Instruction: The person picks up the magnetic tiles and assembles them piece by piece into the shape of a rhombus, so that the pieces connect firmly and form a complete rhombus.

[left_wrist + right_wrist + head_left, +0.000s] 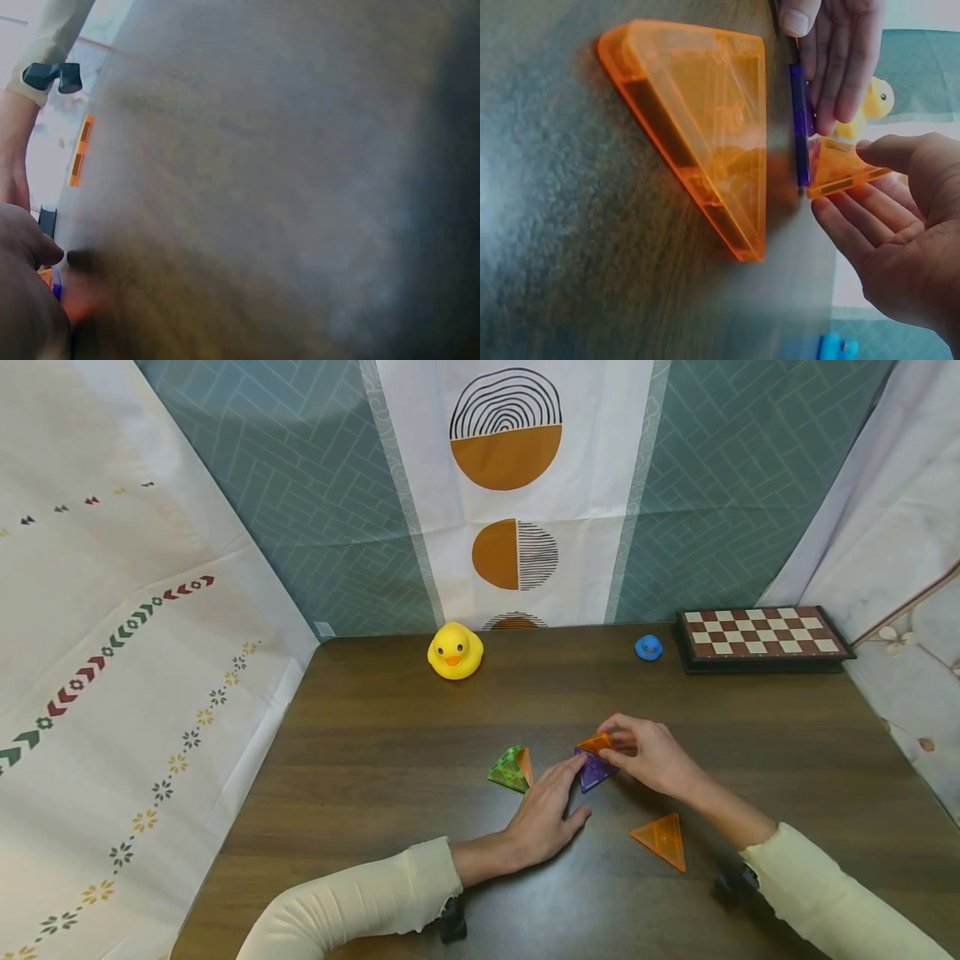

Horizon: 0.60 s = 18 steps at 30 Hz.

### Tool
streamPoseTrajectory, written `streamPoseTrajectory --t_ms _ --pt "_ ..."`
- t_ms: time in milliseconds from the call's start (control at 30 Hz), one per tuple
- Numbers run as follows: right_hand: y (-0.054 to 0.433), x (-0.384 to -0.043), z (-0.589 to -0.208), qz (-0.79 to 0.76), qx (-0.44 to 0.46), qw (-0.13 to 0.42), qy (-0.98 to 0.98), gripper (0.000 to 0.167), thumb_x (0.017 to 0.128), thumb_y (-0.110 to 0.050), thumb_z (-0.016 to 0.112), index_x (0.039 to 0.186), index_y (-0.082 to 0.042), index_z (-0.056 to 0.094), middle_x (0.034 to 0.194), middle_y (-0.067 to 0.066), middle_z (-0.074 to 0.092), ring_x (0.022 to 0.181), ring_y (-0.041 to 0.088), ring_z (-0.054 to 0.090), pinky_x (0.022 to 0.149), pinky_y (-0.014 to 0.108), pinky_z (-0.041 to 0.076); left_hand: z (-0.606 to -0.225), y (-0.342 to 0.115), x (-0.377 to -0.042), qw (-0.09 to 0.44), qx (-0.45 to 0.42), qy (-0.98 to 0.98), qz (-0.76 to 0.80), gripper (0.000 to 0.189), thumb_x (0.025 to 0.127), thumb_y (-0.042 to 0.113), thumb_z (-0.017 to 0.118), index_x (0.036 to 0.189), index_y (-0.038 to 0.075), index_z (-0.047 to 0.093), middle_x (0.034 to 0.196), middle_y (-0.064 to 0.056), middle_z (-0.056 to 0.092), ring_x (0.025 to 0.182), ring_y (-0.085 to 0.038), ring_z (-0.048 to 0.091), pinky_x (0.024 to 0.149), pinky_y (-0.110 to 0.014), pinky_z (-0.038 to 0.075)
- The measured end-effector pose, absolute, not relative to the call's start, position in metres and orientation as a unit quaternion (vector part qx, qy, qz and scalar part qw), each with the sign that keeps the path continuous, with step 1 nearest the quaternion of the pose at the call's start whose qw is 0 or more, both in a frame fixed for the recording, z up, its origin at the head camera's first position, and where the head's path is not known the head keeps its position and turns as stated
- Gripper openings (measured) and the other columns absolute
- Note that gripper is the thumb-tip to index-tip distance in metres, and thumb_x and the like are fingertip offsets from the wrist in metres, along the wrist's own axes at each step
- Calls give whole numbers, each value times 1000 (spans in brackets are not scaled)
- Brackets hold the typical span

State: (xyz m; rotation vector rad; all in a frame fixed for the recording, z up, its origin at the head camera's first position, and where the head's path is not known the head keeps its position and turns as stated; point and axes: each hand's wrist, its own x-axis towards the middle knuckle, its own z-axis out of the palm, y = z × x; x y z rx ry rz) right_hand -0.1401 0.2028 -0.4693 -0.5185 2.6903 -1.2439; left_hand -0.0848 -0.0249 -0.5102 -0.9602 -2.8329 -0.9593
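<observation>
Brown desk (360, 710) carries a flat purple tile (596, 773). Left hand (550, 816), fingers extended, touches its left side; right hand (654, 757) pinches an orange tile (593, 743), raised at its far edge.

The head view looks down from high toward the far edge of the tabletop (375, 718); both wrist views, turned sideways, look closely across it, sharing the purple tile (801, 127).

No text, label, brand, number or sign can be read in any view.
</observation>
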Motion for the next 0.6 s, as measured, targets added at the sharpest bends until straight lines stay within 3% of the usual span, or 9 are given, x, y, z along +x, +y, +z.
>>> streamPoseTrajectory --t_ms 367,533,600 --pt "228 -122 -466 -366 -228 15 902 55 93 -5 82 143 -1 60 139 21 67 115 45 69 94 63 56 -510 -26 -82 1 -308 -901 -304 76 100 22 77 162 3 38 164 -11 46 148 -24 46 121 -39 38" --pt "241 -110 -460 -351 -236 -22 906 58 91 -8 86 141 -1 59 137 22 67 111 45 70 89 63 58 -510 -26 -82 8 -309 -901 -305 75 100 22 77 162 3 38 163 -12 46 147 -25 47 121 -39 38" --pt "246 -103 -458 -345 -236 -24 908 57 90 -13 88 140 -3 61 135 19 68 109 43 69 82 57 61 -510 -26 -83 9 -310 -900 -305 76 100 22 77 162 3 38 163 -12 46 147 -25 47 121 -38 38"
